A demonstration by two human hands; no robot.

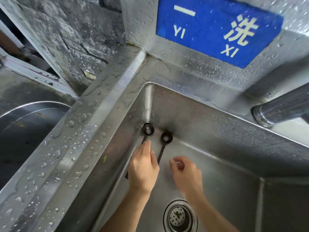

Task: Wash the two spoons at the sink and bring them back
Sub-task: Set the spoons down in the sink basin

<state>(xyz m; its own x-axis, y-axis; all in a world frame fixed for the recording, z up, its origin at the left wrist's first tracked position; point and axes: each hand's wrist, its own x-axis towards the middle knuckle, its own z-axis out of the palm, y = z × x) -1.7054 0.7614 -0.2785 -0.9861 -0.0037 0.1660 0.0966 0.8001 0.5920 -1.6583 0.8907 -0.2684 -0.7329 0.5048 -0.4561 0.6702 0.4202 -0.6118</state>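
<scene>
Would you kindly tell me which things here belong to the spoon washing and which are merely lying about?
For the job: left spoon, right spoon, sink, faucet, left hand over the left spoon's handle, right hand.
Just lying about: blue sign, drain strainer, round metal basin.

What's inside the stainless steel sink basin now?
A dark round-bowled spoon in the far corner, a second dark spoon beside it, a round metal drain strainer nearer. The left hand covers most of the first's handle.
</scene>
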